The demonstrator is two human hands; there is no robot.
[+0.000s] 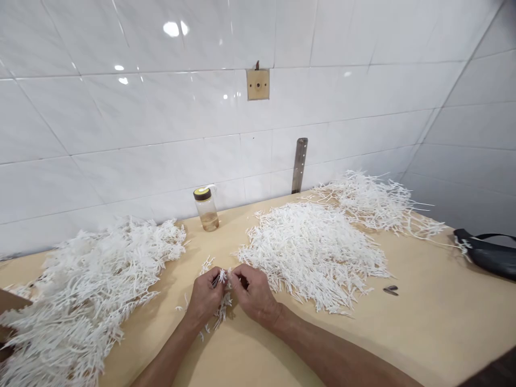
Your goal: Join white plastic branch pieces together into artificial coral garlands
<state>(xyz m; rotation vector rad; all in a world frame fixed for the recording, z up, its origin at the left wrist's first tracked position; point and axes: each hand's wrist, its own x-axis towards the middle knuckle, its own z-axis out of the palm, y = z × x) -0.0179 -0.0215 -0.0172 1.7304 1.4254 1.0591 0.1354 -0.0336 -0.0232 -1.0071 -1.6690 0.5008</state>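
My left hand is closed, with a small white branched piece pinched at its fingertips and something thin and dark beside it. Close on its right, my right hand is closed too, thumb and fingers pressed together at the white bits. A few loose white pieces lie on the tan tabletop under and between the hands. Beyond my right hand spreads a heap of thin white sticks. To the left is a large pile of white branched pieces.
A jar with a dark and yellow lid stands near the tiled wall. At the back right lie longer white strands and a black bag. Small dark pieces rest right of the heap. A metal strip stands against the wall.
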